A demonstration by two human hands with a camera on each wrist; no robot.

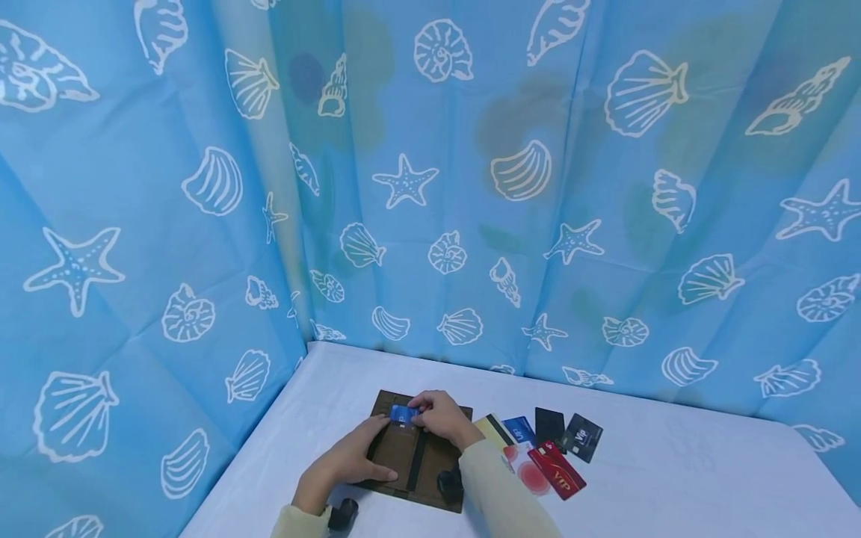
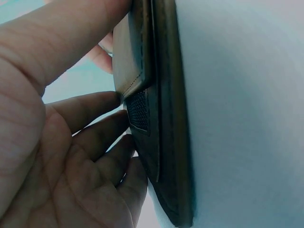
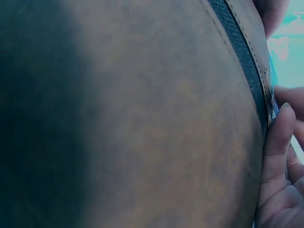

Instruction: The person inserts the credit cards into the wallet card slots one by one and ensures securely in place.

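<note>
A brown leather wallet (image 1: 386, 452) lies spread open on the white table, a dark band running down its middle. At its top left, a blue card (image 1: 401, 413) is partly in a pocket. My right hand (image 1: 440, 415) pinches this card's right side between thumb and fingers; in the right wrist view the thumb (image 3: 280, 137) is at the pocket's edge. My left hand (image 1: 356, 452) spreads over the wallet's left side, thumb low on the leather and fingertips near the card. In the left wrist view, those fingers (image 2: 92, 111) touch the wallet (image 2: 164, 118) beside a mesh patch.
Right of the wallet lie several loose cards: a red VIP card (image 1: 558, 469), a black Vip card (image 1: 582, 438), a plain dark card (image 1: 549, 424), a blue card (image 1: 519, 430), a gold card (image 1: 493, 431) and a pink-patterned card (image 1: 531, 472). A blue shell-print curtain (image 1: 417, 284) stands behind the table.
</note>
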